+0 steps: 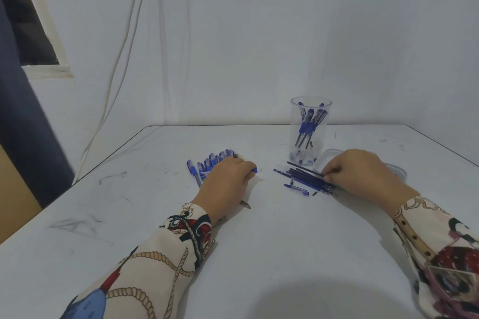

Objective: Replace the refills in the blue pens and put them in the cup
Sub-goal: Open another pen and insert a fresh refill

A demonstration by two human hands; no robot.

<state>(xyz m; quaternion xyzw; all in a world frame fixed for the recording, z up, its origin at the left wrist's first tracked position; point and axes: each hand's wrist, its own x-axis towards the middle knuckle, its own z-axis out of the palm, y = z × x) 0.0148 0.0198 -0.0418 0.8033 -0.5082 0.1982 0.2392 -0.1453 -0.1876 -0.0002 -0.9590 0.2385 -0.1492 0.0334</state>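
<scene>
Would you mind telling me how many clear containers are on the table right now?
2. A tall clear cup holding blue pens stands toward the back right of the table. A shallow clear tub lies just right of it, mostly hidden behind the right hand.

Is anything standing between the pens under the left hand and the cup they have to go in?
Nothing visible does. The table between the row of blue pens under the left hand and the clear cup shows bare. The loose refills lie nearer, in front of the cup, under the right hand.
</scene>
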